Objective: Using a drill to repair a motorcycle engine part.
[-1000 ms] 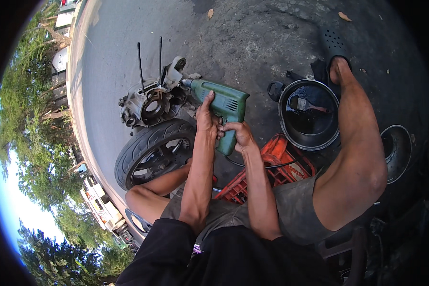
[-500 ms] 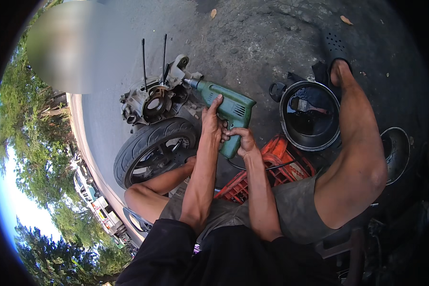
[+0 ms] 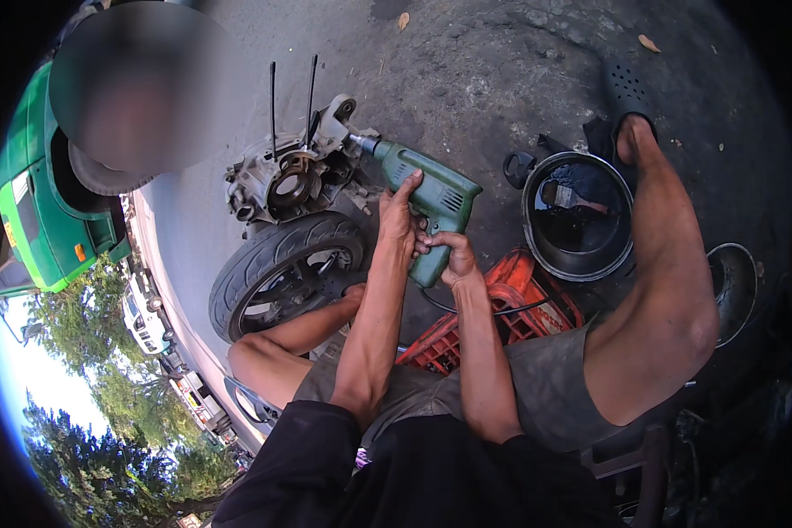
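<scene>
A green power drill [image 3: 427, 189] is held in both my hands, its chuck pointing up and left. My left hand [image 3: 400, 218] grips the drill's body from the left, thumb along its side. Closed round the pistol grip is my right hand [image 3: 455, 258]; some of its fingers are hidden behind the handle. The drill's tip meets the right side of a grey metal engine casing [image 3: 268, 189], which has two long black studs standing up. Whether the bit is inside a hole I cannot tell. Below the casing lies a black motorcycle wheel [image 3: 238, 273].
On the right stands a round pan [image 3: 532, 233] holding dark liquid and a brush [image 3: 561, 195]. A red plastic crate [image 3: 431, 343] sits between my legs, with a black cable over it. Another metal bowl [image 3: 735, 290] is at far right. A green vehicle [image 3: 57, 194] is on the road at left.
A green vehicle has come into view on the road at the left. The view has shifted slightly; both hands keep their hold on the drill, which stays at the casing.
</scene>
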A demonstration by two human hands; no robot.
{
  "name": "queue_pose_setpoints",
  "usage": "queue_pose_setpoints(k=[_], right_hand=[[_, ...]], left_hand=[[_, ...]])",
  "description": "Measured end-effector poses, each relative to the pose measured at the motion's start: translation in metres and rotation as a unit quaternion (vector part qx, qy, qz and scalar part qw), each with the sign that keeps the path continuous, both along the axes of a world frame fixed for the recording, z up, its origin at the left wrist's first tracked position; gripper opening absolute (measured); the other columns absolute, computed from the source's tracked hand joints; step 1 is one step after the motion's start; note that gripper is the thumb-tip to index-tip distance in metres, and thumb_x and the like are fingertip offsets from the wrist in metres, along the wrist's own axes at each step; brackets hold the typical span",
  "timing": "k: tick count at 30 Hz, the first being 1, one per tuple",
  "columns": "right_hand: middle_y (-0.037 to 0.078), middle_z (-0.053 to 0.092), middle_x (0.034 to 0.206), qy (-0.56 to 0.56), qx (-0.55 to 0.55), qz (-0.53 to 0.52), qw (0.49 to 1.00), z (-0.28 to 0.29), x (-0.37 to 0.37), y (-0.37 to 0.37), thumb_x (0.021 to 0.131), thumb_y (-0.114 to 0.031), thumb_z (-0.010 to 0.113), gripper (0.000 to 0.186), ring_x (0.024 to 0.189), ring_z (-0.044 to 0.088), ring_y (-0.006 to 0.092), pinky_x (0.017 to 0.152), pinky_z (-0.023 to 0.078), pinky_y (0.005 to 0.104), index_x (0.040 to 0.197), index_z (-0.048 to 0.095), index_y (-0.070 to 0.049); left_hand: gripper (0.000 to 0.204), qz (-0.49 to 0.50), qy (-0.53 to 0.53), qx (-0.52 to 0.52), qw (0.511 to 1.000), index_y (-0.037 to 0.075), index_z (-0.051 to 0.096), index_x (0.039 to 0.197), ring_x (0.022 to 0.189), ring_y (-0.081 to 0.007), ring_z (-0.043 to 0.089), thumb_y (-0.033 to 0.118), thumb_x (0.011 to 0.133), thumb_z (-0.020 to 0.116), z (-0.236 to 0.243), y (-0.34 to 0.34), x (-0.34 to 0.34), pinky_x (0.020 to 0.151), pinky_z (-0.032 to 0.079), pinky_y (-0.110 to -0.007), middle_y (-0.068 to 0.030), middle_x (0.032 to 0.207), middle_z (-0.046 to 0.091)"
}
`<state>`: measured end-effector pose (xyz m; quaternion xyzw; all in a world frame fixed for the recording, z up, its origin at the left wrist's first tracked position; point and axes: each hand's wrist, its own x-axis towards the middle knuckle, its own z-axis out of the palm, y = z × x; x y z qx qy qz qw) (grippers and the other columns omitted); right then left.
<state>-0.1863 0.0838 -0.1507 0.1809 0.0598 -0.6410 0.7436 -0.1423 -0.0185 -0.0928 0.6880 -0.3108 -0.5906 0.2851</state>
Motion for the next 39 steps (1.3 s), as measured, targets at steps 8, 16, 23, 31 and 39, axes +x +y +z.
queue_pose_setpoints(k=[8,16,23,31,39], right_hand=[[0.006,0.052,0.076,0.011,-0.002,0.016,1.0,-0.003,0.001,-0.004,0.067,-0.003,0.058,0.03,0.066,0.051,0.0178,0.069,0.045,0.0339,0.097,0.055,0.0],[0.009,0.055,0.073,0.031,0.012,0.032,0.999,0.007,-0.01,-0.006,0.068,-0.003,0.058,0.027,0.062,0.054,0.0197,0.063,0.047,0.0348,0.095,0.055,0.002],[0.009,0.055,0.072,0.028,0.021,0.033,0.999,0.007,-0.015,0.007,0.067,-0.002,0.058,0.024,0.062,0.053,0.0198,0.062,0.046,0.0338,0.091,0.055,0.002],[0.012,0.06,0.076,0.052,0.152,0.033,0.986,0.023,-0.014,0.001,0.065,0.0,0.058,0.031,0.064,0.059,0.0222,0.065,0.05,0.0339,0.096,0.059,0.003],[0.012,0.056,0.078,0.054,0.086,0.082,0.991,0.004,-0.013,0.004,0.066,-0.001,0.056,0.026,0.066,0.058,0.0223,0.068,0.052,0.04,0.091,0.054,0.004]], left_hand=[[0.071,0.003,-0.024,0.053,0.998,0.002,0.041,0.116,0.042,-0.0174,0.044,0.041,0.073,0.08,0.002,-0.002,0.009,0.033,0.035,-0.03,-0.0157,0.087,0.054],[0.074,0.012,0.004,0.057,0.998,0.001,0.04,0.116,0.042,-0.0172,0.042,0.044,0.072,0.08,-0.004,-0.001,0.011,0.032,0.033,-0.03,-0.0153,0.084,0.053],[0.076,0.042,-0.065,-0.031,0.997,-0.007,0.046,0.121,0.081,-0.0288,0.059,0.041,0.074,0.081,0.006,0.019,-0.009,0.066,0.051,-0.038,-0.0175,0.101,0.057],[0.033,-0.387,-0.393,-0.492,0.674,0.002,0.068,0.098,0.112,-0.0341,0.052,0.029,0.079,0.075,0.022,0.008,-0.038,0.099,0.038,-0.047,-0.0124,0.109,0.061],[0.039,-0.655,-0.386,-0.215,0.613,0.008,0.074,0.087,0.084,-0.0353,0.065,0.041,0.093,0.055,0.017,-0.027,-0.07,0.094,0.042,-0.047,-0.0172,0.079,0.068]])
